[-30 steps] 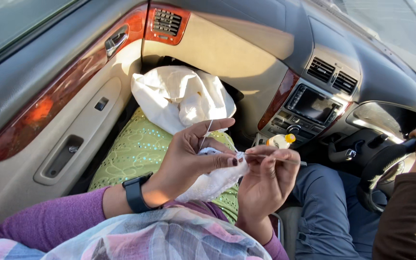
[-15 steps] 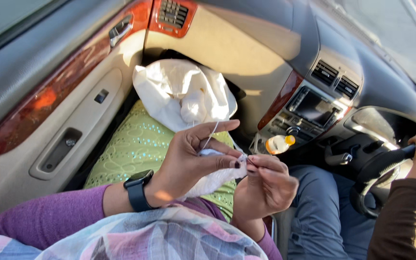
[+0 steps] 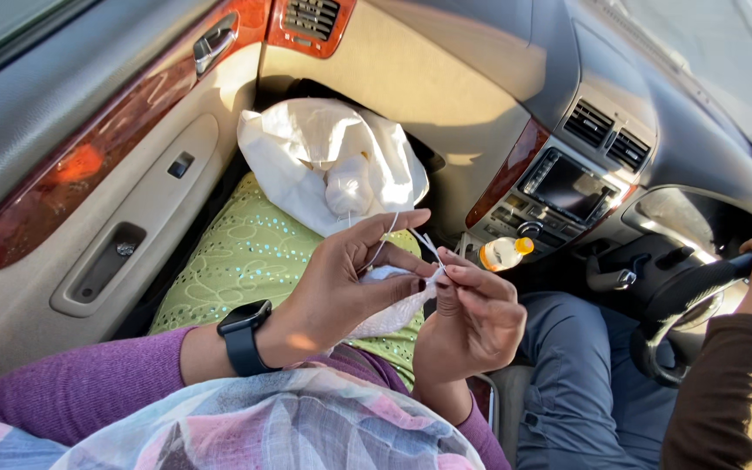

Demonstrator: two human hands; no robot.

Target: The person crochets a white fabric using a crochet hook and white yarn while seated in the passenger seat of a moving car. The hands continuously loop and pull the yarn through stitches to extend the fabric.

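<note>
White crochet piece (image 3: 389,305) sits mid-frame — left hand (image 3: 341,292) grips it, thread over one finger — right hand (image 3: 472,318) fingers pinch a hook at its edge.

I see soft white crocheted cloth (image 3: 389,305), thin white yarn (image 3: 382,244), a matt white fabric bag (image 3: 306,157), and glossy wood-look door trim (image 3: 89,165).

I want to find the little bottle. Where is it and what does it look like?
Look at the centre console with its dark screen, between the two seats. Just below it, beside the right hand, lies a small bottle: pale yellow with an orange cap, the only brightly coloured thing there.
</note>
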